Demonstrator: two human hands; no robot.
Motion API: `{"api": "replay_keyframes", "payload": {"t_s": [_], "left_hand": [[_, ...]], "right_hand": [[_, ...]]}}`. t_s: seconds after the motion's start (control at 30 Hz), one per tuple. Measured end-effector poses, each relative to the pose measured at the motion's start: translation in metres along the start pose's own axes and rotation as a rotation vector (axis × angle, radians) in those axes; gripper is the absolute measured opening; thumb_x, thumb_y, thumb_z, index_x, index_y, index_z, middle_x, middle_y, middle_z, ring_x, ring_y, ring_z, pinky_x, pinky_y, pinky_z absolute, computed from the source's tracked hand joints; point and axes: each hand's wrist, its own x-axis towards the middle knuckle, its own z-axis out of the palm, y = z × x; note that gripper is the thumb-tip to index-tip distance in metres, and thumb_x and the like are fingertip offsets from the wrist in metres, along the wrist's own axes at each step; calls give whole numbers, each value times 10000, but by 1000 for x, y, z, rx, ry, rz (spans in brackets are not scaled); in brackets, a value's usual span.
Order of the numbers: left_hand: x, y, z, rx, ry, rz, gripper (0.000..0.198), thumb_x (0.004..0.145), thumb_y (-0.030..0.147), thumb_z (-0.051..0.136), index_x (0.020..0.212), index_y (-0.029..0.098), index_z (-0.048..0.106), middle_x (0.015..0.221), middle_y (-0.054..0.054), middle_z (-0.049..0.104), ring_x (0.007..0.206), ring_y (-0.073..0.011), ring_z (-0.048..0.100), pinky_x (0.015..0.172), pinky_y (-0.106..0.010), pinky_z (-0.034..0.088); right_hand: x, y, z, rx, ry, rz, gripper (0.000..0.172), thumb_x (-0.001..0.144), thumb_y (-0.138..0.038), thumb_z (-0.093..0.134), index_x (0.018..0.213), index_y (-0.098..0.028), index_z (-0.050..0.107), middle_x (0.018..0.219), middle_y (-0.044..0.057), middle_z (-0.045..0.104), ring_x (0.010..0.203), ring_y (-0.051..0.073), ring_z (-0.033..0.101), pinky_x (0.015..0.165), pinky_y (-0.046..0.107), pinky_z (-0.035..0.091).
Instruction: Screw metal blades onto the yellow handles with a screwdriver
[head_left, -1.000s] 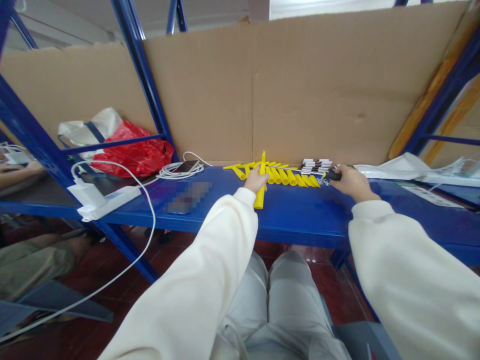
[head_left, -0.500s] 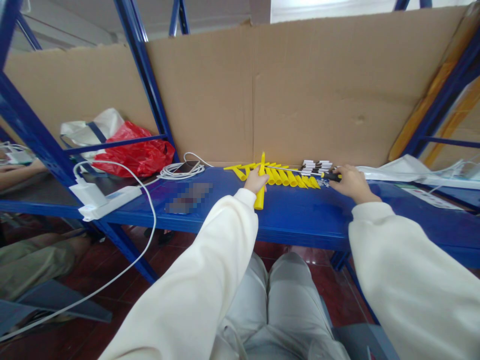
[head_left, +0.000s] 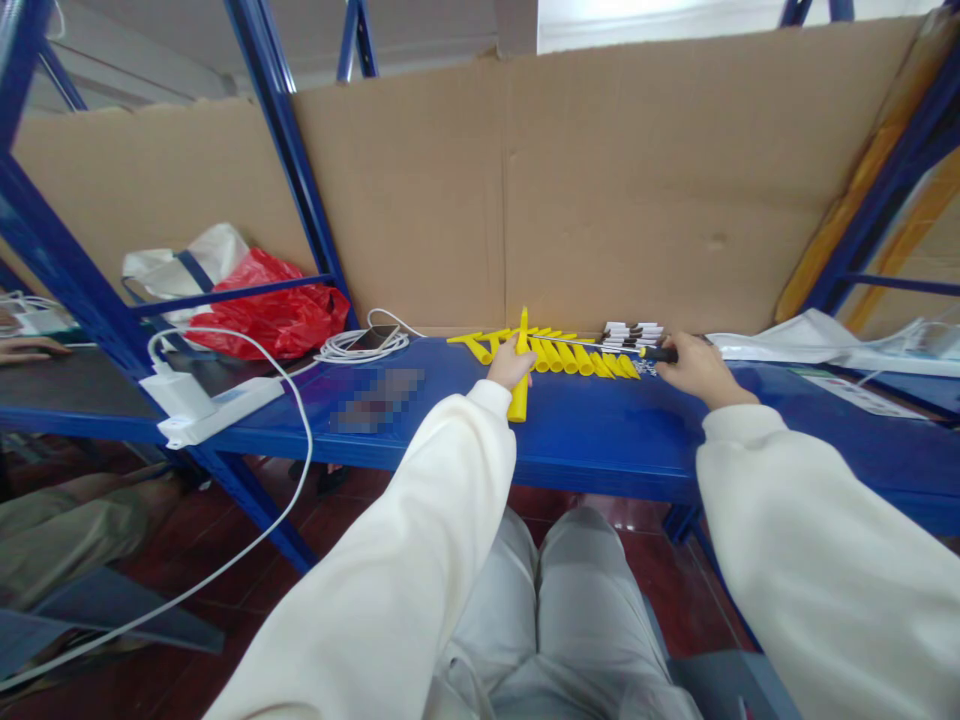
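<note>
My left hand (head_left: 508, 362) is closed round a yellow tapered plastic tube (head_left: 518, 402), its wide end toward me and its thin tip pointing away. In my right hand (head_left: 696, 366) is a screwdriver (head_left: 660, 354) with a black and yellow handle. Its long metal shaft reaches left toward the tube; whether its tip touches the tube I cannot tell. Several more yellow tubes (head_left: 568, 358) lie in a row behind and right of my left hand. Beside them are flatter yellow pieces (head_left: 615, 364) and small metal parts (head_left: 645, 369), with black-and-white pieces (head_left: 631, 335) stacked behind.
A coiled white cable (head_left: 360, 345) and a phone (head_left: 377, 337) lie left on the blue table (head_left: 600, 435). A power strip (head_left: 225, 410) with a hanging cord sits further left, near a red bag (head_left: 277, 300). A cardboard panel (head_left: 615, 180) stands behind. Another person's hand (head_left: 34, 348) rests far left.
My left hand and the tube stay almost in place. My right hand has shifted very slightly left with the screwdriver. The other person's hand at far left has drawn back leftward.
</note>
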Motion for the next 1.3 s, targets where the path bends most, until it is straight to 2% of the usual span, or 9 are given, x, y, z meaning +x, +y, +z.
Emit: {"api": "replay_keyframes", "payload": {"t_s": [0.13,0.23,0.33,0.43,0.63,0.77,0.9,1.07,1.3], "left_hand": [[-1,2,0,42,-5,-16,581,824,92,658,1397,57,743,543,47,594,547,-211,678,607,-267,535],[-2,3,0,46,-1,-23,598,818,80,645,1407,48,743,523,58,568,540,-212,669,603,-261,524],[-3,5,0,35,-6,-23,614,816,72,651,1423,32,728,509,75,532,534,-204,652,575,-248,497],[-4,6,0,40,-8,-26,617,834,65,625,1442,18,713,495,81,514,537,-200,641,567,-243,488],[-1,2,0,18,-12,-14,631,809,88,664,1435,39,724,501,72,547,521,-209,647,573,-252,499],[-1,2,0,50,-23,-16,612,834,91,645,1438,27,721,495,62,548,544,-218,660,582,-253,502],[0,1,0,71,-23,-6,619,829,92,619,1434,40,738,487,61,542,547,-225,661,593,-260,506],[2,-1,0,39,-28,-2,607,805,86,657,1403,57,755,504,65,550,533,-217,653,606,-265,512],[-2,2,1,44,-31,-5,606,853,61,616,1446,44,740,481,66,537,497,-214,616,573,-265,486]], "right_hand": [[2,3,0,-9,0,-26,284,837,-358,691,1085,-238,760,1133,173,832,1143,424,764,959,503,584],[0,3,2,-20,-5,-15,249,825,-367,728,1047,-254,727,1057,155,828,1057,408,767,897,477,578],[-2,3,5,-21,24,15,287,837,-398,747,1080,-261,681,977,147,814,934,385,747,820,452,559],[-2,3,8,-11,43,32,325,844,-428,749,1111,-263,663,953,145,807,891,371,727,801,444,553],[2,2,6,-2,-9,7,312,850,-367,688,1129,-240,744,1103,179,832,1116,433,748,971,540,565],[1,3,3,-1,-1,-14,314,832,-344,673,1102,-235,791,1174,191,822,1212,463,721,992,568,551],[-1,1,2,-45,19,-2,291,842,-329,678,1106,-234,754,1141,192,811,1162,435,713,982,551,528],[-3,-5,3,-46,14,99,307,845,-347,694,1134,-244,700,967,156,786,979,381,696,913,487,525],[-1,0,1,-3,41,17,331,828,-362,640,1097,-228,778,1037,188,797,1109,438,695,945,558,530]]}}
